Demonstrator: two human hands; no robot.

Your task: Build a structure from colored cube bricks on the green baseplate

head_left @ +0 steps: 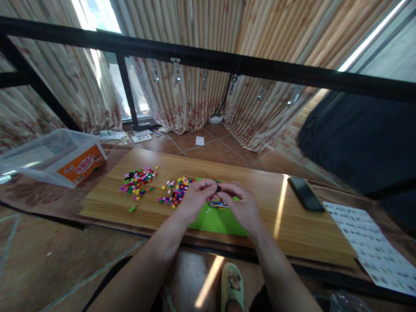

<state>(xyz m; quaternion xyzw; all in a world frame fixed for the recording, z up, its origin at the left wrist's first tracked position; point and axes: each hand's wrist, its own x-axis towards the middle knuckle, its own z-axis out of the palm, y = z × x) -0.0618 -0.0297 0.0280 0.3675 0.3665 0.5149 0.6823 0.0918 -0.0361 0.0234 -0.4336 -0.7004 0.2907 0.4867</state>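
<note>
My left hand [198, 197] and my right hand [242, 201] meet above a green studded baseplate [219, 223]. Between their fingertips is a small black toy brick [218, 189], pinched from both sides. Under the hands, several coloured bricks [218, 203] sit on the baseplate, partly hidden by the fingers. Just left of my left hand lies a loose pile of small coloured bricks [178, 190]. A second pile [138, 180] spreads farther left on the wooden board, with a green brick [132, 209] apart from it near the front.
A clear plastic bin [55, 151] with an orange label stands at the far left. On the right lie a black phone [305, 193] and a printed sheet [373, 247]. A black metal rail [208, 58] crosses beyond the wooden board [266, 216], before striped curtains [195, 95].
</note>
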